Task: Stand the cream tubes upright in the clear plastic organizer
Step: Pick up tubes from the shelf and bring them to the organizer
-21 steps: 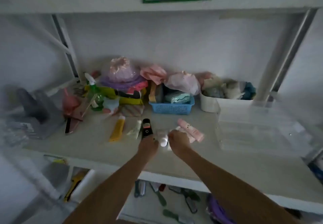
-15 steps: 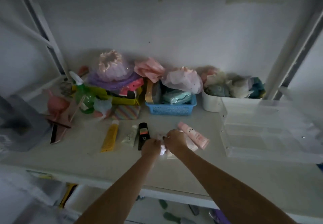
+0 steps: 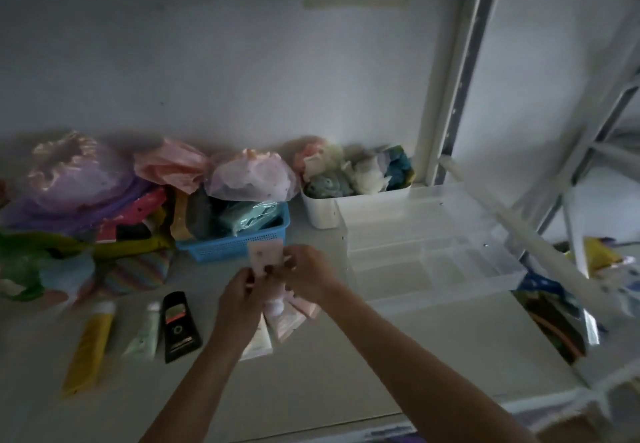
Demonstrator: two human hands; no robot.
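Both my hands hold a pale pink cream tube (image 3: 265, 255) upright above the shelf, my left hand (image 3: 239, 299) at its lower end and my right hand (image 3: 308, 278) on its right side. Under the hands lie more pink and white tubes (image 3: 284, 319). To the left lie a black tube (image 3: 178, 326), a pale green tube (image 3: 143, 333) and a yellow tube (image 3: 90, 347). The clear plastic organizer (image 3: 433, 252) stands to the right of my hands, and I see nothing in its compartments.
A blue basket (image 3: 239, 242) and a white bin (image 3: 322, 210) of soft items stand at the back, with bagged items (image 3: 79, 179) at the left. A white shelf post (image 3: 453, 96) rises behind the organizer. More clutter lies at the far right (image 3: 554, 311).
My hands have lifted a pink tube off the shelf and turned it upright. The camera has swung to the right, so the organizer sits nearer the middle.
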